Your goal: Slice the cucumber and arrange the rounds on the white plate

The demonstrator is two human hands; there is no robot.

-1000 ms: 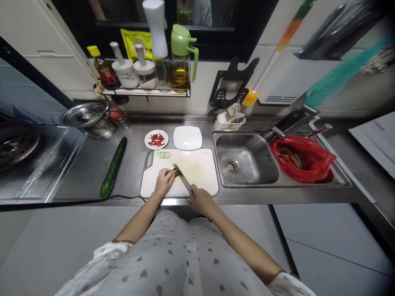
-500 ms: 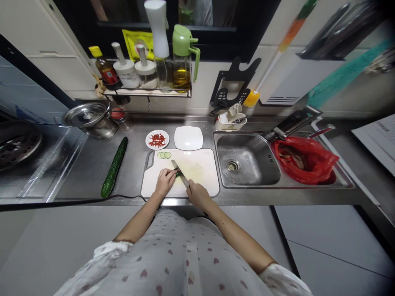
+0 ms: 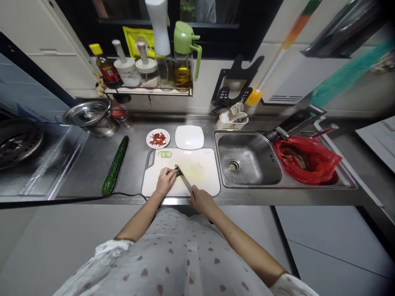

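On the white cutting board (image 3: 206, 164), my left hand (image 3: 166, 179) has its fingers closed over a small dark green cucumber piece (image 3: 178, 172), mostly hidden beneath them. My right hand (image 3: 202, 200) grips the handle of a kitchen knife (image 3: 185, 182), whose blade lies against the right side of that piece. Several pale cucumber slices (image 3: 165, 154) overlap in a row at the board's upper left. A whole cucumber (image 3: 115, 166) rests on the steel counter to the left. Behind the board are a plate of chopped red bits (image 3: 158, 139) and a bare white plate (image 3: 189, 137).
Right of the board is a steel sink (image 3: 248, 164), with a red plastic bag (image 3: 308, 164) beyond it. A lidded pot (image 3: 92, 119) stands at the back left. Above hangs a rack (image 3: 148, 91) of bottles and jars. A dark cable (image 3: 123, 194) runs along the counter's front edge.
The knife and my right hand have shifted slightly right and toward me. My left hand stays on the cucumber piece. The view has moved a little.
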